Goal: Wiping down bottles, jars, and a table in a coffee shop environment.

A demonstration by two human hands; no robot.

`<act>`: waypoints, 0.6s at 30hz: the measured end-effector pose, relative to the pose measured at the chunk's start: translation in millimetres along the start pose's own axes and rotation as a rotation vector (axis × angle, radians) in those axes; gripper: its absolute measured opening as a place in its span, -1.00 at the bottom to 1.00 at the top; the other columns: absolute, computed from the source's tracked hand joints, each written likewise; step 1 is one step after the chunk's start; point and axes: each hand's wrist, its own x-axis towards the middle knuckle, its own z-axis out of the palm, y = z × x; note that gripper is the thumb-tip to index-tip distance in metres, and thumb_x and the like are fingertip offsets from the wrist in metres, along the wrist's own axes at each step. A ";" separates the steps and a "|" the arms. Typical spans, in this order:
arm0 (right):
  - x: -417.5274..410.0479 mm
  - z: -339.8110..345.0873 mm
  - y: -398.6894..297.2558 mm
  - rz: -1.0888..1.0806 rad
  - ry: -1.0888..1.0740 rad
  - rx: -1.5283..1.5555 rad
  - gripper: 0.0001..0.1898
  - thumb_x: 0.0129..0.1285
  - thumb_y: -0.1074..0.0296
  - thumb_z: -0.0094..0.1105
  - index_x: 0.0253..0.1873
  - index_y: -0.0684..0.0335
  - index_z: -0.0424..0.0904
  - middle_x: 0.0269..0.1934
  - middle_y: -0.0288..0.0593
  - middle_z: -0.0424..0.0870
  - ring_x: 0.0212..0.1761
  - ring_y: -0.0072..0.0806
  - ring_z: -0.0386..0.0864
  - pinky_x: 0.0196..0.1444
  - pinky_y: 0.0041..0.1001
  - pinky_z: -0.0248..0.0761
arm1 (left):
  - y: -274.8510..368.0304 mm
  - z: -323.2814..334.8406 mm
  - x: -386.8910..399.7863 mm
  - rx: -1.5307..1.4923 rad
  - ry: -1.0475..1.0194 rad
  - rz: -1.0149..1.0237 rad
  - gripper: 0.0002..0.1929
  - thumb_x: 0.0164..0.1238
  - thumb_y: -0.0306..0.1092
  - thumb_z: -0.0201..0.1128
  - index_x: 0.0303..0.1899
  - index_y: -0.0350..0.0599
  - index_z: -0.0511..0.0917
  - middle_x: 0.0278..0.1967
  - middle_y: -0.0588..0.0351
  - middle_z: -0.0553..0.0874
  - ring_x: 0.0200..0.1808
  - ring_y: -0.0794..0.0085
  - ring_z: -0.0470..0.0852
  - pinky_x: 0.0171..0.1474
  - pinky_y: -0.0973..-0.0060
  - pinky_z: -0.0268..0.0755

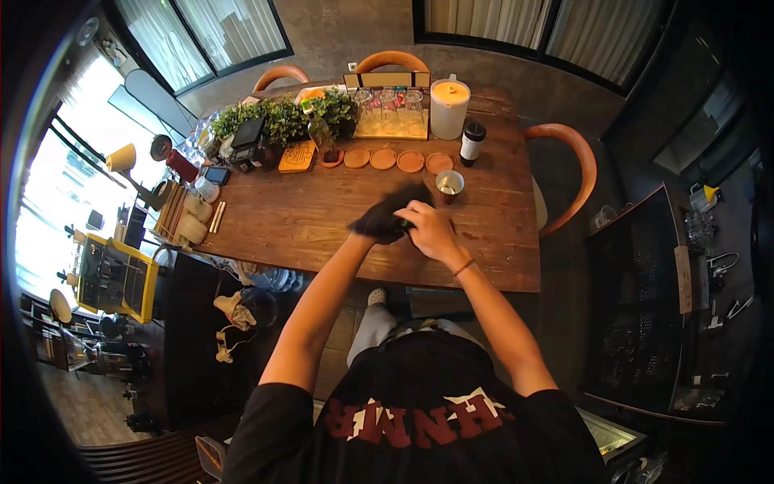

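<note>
A blurred black cloth (390, 212) is bunched up above the wooden table (290, 206), near its front edge. My left hand (366, 236) is almost wholly covered by this cloth, so its fingers and anything in them are hidden. From the right, my right hand (430, 228) grips the cloth with bent fingers, its thumb side towards the left. A small metal cup (449, 184) stands just beyond my right hand, apart from it. Round coasters (383, 159) lie in a row behind the cloth.
A lidded pitcher (448, 112), a dark-lidded tumbler (472, 144) and a rack of glasses (390, 112) stand at the back. To the left are a bottle (321, 134), leafy plants (272, 119) and a black device (247, 142). A wooden chair (574, 175) borders the right edge.
</note>
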 end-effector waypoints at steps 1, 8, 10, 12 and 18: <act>-0.9 -1.6 6.9 0.008 0.011 -0.011 -0.66 0.06 0.47 0.30 0.00 0.21 0.70 -0.15 -0.06 0.64 -0.14 -0.05 0.62 -0.06 -0.20 0.53 | 16.2 -29.8 1.3 -0.033 -0.052 -0.005 -0.56 0.34 -0.07 0.34 0.15 -0.08 0.63 0.04 0.08 0.72 0.05 0.25 0.69 0.12 0.33 0.51; 10.2 -4.5 -72.7 -0.088 0.096 0.198 -0.59 0.07 0.50 0.31 0.09 0.31 0.64 -0.10 0.01 0.66 -0.09 0.00 0.65 -0.05 -0.19 0.52 | -60.1 69.2 -41.6 -0.939 0.446 -0.186 -0.61 0.35 -0.15 0.30 0.17 0.01 0.64 -0.11 0.00 0.78 0.02 0.11 0.74 0.09 0.22 0.56; 14.4 -3.3 -68.4 -0.168 0.073 0.048 -0.58 0.08 0.50 0.30 0.11 0.32 0.62 -0.04 0.05 0.68 -0.03 0.02 0.65 -0.03 -0.19 0.53 | -57.3 65.2 -36.9 -0.723 0.524 -0.095 -0.61 0.38 -0.14 0.28 0.17 0.02 0.63 -0.06 0.01 0.78 0.06 0.15 0.73 0.12 0.23 0.55; 16.0 1.5 -57.2 -0.212 0.060 -0.030 -0.57 0.09 0.49 0.30 0.12 0.33 0.62 -0.02 0.07 0.69 -0.01 0.04 0.65 -0.02 -0.19 0.53 | -43.9 43.6 -33.0 -0.281 0.435 -0.156 -0.60 0.44 -0.09 0.25 0.22 0.01 0.60 0.09 0.02 0.72 0.15 0.21 0.67 0.20 0.24 0.51; -5.1 24.1 -0.7 0.673 0.186 0.541 -0.57 0.16 0.46 0.32 0.16 0.36 0.58 0.00 0.15 0.70 0.05 0.00 0.69 0.09 -0.26 0.53 | 17.4 -2.6 -38.2 -2.405 0.338 -0.284 -0.54 0.52 -0.02 0.22 0.29 -0.05 0.55 0.32 0.01 0.57 0.28 0.23 0.57 0.31 0.21 0.46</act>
